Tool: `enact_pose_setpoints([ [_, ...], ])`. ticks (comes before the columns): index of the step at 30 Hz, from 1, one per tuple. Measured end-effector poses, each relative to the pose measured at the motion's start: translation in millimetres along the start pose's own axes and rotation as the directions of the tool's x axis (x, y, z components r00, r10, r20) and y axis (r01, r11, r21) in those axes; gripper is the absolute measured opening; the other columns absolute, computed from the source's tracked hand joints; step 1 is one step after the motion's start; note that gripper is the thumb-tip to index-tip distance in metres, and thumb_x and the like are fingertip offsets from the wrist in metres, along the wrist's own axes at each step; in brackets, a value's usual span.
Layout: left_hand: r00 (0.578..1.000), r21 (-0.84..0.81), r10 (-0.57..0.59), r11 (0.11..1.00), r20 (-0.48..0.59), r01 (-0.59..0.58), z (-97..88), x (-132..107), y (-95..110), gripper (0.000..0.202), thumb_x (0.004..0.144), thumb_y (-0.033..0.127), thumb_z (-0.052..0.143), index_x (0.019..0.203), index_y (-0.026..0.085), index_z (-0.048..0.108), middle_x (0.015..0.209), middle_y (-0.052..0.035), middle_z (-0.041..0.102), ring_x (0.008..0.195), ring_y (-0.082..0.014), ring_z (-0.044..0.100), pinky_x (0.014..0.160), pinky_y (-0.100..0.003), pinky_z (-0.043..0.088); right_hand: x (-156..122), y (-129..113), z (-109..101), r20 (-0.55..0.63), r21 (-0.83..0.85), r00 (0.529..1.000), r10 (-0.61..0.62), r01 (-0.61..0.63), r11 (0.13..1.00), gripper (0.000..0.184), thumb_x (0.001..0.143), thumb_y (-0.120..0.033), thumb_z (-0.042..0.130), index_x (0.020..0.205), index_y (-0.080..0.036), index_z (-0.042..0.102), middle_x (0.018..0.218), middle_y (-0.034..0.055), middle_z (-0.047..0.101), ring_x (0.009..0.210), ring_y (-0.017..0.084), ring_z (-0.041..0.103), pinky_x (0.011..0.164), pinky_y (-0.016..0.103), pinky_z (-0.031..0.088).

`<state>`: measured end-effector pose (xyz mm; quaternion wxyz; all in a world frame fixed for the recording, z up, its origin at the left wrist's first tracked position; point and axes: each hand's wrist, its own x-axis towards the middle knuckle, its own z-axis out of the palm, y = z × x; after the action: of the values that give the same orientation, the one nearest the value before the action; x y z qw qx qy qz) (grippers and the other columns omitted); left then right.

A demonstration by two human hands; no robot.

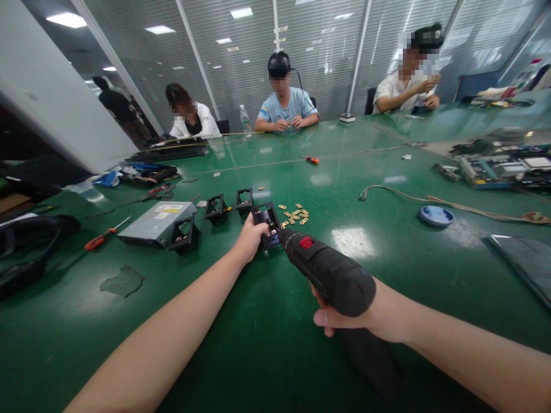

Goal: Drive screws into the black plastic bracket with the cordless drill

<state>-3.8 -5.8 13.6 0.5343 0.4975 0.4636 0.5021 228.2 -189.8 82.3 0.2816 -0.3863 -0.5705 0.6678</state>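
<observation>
My left hand (pixel 249 238) is closed round the near-left side of a black plastic frame (pixel 272 213), holding it tilted at the table. Wrapped round the grip of a black cordless drill (pixel 329 269) with a red switch, my right hand (pixel 344 321) points its nose into that frame. The chuck hides the drill's tip, so I cannot tell whether it touches a screw. Just beyond lie several small brass plates (pixel 295 215). Similar black frames stand to the left: one at the back (pixel 244 199), a second (pixel 216 207), and a third (pixel 183 234) against a grey disc drive.
The grey disc drive (pixel 159 221) and an orange-handled screwdriver (pixel 101 238) lie left. Another screwdriver (pixel 312 160) is farther back. To the right are a blue round dish (pixel 436 215), a cable (pixel 413 198) and circuit boards (pixel 508 166). Several people sit across the green table (pixel 206 344).
</observation>
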Motion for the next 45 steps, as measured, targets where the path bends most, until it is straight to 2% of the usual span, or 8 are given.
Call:
enact_pose_setpoints([
  [12, 1.000, -0.003, -0.006, 1.000, 0.002, 0.006, 1.3, -0.4, 0.5, 0.044, 0.050, 0.016, 0.062, 0.093, 0.024, 0.055, 0.083, 0.0010, 0.060, 0.080, -0.0211, 0.060, 0.076, -0.038, 0.056, -1.3, -1.1, -0.9, -0.011, -0.013, 1.000, 0.007, -0.007, 1.000, 0.033, 0.075, -0.031, 0.095, 0.097, -0.016, 0.077, 0.070, -0.0012, 0.067, 0.060, 0.016, 0.068, 0.057, 0.026, 0.055],
  [21, 1.000, -0.010, 0.023, 1.000, -0.012, -0.023, 0.5, -0.9, -1.0, 0.042, 0.052, 0.016, 0.063, 0.094, 0.023, 0.059, 0.088, -0.0007, 0.066, 0.087, -0.0235, 0.065, 0.078, -0.038, 0.058, 0.2, 2.2, -0.8, 0.017, 0.019, 1.000, 0.009, -0.009, 1.000, 0.034, 0.075, -0.033, 0.093, 0.074, -0.016, 0.064, 0.070, -0.0006, 0.064, 0.061, 0.016, 0.068, 0.057, 0.026, 0.053],
  [25, 1.000, -0.001, 0.023, 1.000, -0.012, -0.023, -0.4, -0.1, -2.3, 0.042, 0.053, 0.016, 0.063, 0.094, 0.023, 0.058, 0.089, -0.0010, 0.066, 0.088, -0.0240, 0.066, 0.079, -0.039, 0.059, -0.9, 3.4, -1.6, 0.014, 0.007, 1.000, -0.019, 0.019, 1.000, 0.034, 0.075, -0.034, 0.091, 0.075, -0.016, 0.062, 0.072, 0.0006, 0.064, 0.061, 0.017, 0.068, 0.059, 0.027, 0.053],
  [38, 1.000, 0.000, 0.018, 1.000, -0.006, -0.018, -0.3, 0.3, -1.5, 0.041, 0.054, 0.016, 0.064, 0.093, 0.023, 0.056, 0.087, -0.0005, 0.064, 0.087, -0.0235, 0.063, 0.081, -0.039, 0.057, 0.4, 3.8, -0.1, -0.004, 0.036, 1.000, 0.000, 0.000, 0.999, 0.036, 0.072, -0.036, 0.091, 0.077, -0.017, 0.061, 0.074, 0.0002, 0.063, 0.061, 0.019, 0.070, 0.058, 0.029, 0.053],
  [45, 1.000, 0.008, 0.015, 1.000, -0.003, -0.015, -0.7, 1.3, -3.5, 0.042, 0.055, 0.017, 0.063, 0.096, 0.024, 0.058, 0.086, 0.0003, 0.063, 0.084, -0.0218, 0.063, 0.080, -0.038, 0.056, 0.0, 3.7, -0.8, 0.008, 0.024, 1.000, -0.007, 0.007, 1.000, 0.035, 0.076, -0.036, 0.090, 0.075, -0.016, 0.061, 0.073, 0.0005, 0.063, 0.061, 0.018, 0.069, 0.057, 0.027, 0.052],
])
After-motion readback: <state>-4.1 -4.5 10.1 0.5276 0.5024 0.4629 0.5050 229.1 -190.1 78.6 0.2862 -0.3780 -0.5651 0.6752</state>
